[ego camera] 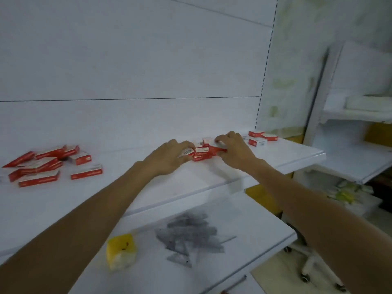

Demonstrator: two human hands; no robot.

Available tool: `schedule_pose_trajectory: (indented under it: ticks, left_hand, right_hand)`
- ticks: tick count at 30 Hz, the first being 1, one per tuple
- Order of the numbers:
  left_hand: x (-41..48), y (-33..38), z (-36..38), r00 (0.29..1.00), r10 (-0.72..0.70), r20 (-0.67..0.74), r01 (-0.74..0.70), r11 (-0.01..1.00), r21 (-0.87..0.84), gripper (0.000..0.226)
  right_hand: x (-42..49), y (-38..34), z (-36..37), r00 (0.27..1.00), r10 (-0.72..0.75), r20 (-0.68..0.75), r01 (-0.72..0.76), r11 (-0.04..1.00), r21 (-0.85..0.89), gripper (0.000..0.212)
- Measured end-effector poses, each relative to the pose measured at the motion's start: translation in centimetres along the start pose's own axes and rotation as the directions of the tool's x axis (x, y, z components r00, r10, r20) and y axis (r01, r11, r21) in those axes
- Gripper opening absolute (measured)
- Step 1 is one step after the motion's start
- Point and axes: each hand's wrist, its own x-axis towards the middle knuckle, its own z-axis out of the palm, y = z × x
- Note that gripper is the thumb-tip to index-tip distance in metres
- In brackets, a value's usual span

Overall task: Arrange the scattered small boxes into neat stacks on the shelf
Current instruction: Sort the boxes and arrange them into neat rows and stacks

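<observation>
Small red-and-white boxes lie scattered on a white shelf (212, 179). A loose pile of several boxes (42, 166) sits at the left. Between my hands is a tight cluster of boxes (202, 152). My left hand (169, 158) curls its fingers round the cluster's left side, over a box with a barcode label. My right hand (233, 151) grips a red box (217, 150) on the cluster's right side. Three more boxes (262, 137) lie near the shelf's right end.
A lower white shelf (265, 240) holds a yellow pack (121, 250) and a heap of grey flat pieces (191, 236). Another white shelving unit (350, 115) stands at the right, with a wheeled chair base (314, 270) on the floor below.
</observation>
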Motion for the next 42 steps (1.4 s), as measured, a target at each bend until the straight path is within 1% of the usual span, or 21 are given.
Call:
schedule_pose_trajectory:
  ticks: [3, 7, 10, 13, 19, 23, 27, 30, 33, 35, 39, 42]
  left_hand:
    - [3.5, 4.3, 2.7, 0.999, 0.041, -0.004, -0.041, 0.999, 0.002, 0.041]
    - [7.1, 8.9, 6.5, 0.999, 0.051, -0.003, -0.052, 0.997, -0.058, 0.051]
    - [9.7, 12.1, 8.4, 0.997, 0.066, 0.035, -0.065, 0.997, -0.041, 0.046]
    - [12.1, 14.7, 9.9, 0.994, 0.100, 0.038, -0.099, 0.994, -0.038, 0.045]
    - [16.7, 16.8, 12.9, 0.991, 0.111, 0.072, -0.105, 0.991, -0.080, 0.046]
    - [20.3, 17.4, 14.2, 0.986, 0.152, 0.071, -0.144, 0.984, -0.105, 0.046]
    - [23.7, 17.5, 14.5, 0.983, 0.176, 0.051, -0.166, 0.973, -0.159, 0.046]
    - [25.1, 16.7, 14.6, 0.989, 0.145, 0.028, -0.138, 0.972, -0.190, 0.044]
    - [25.4, 15.2, 14.5, 0.994, 0.087, 0.059, -0.077, 0.986, -0.147, 0.042]
    - [25.4, 13.9, 13.8, 0.998, 0.022, 0.059, -0.014, 0.991, -0.133, 0.041]
    - [24.2, 12.0, 12.1, 0.992, -0.125, -0.034, 0.121, 0.986, -0.113, 0.037]
    - [22.4, 11.6, 11.5, 0.965, -0.230, -0.125, 0.220, 0.972, -0.087, 0.036]
  right_hand:
    - [-0.9, 5.5, -1.7, 0.999, 0.042, -0.002, -0.042, 0.999, -0.030, 0.041]
    - [-2.1, 11.9, -3.8, 0.996, 0.093, 0.000, -0.093, 0.992, -0.082, 0.040]
    - [-3.2, 15.6, -4.9, 0.990, 0.141, -0.018, -0.142, 0.984, -0.105, 0.039]
    - [-4.1, 18.7, -5.7, 0.981, 0.191, -0.024, -0.193, 0.975, -0.110, 0.038]
    - [-3.8, 23.6, -6.6, 0.963, 0.259, -0.068, -0.265, 0.961, -0.085, 0.036]
    - [-1.8, 26.0, -6.7, 0.961, 0.259, -0.094, -0.269, 0.956, -0.115, 0.036]
    - [1.5, 27.8, -6.2, 0.961, 0.264, -0.088, -0.274, 0.953, -0.131, 0.035]
    - [4.2, 29.0, -5.2, 0.967, 0.240, -0.088, -0.251, 0.958, -0.138, 0.034]
    - [6.4, 29.2, -4.2, 0.972, 0.232, -0.048, -0.236, 0.965, -0.112, 0.036]
    - [7.9, 29.0, -3.4, 0.983, 0.180, -0.026, -0.181, 0.981, -0.076, 0.036]
    - [10.6, 28.4, -2.0, 0.999, 0.039, 0.030, -0.039, 0.999, 0.002, 0.039]
    - [11.4, 28.1, -1.0, 0.994, -0.068, 0.086, 0.065, 0.997, 0.033, 0.043]
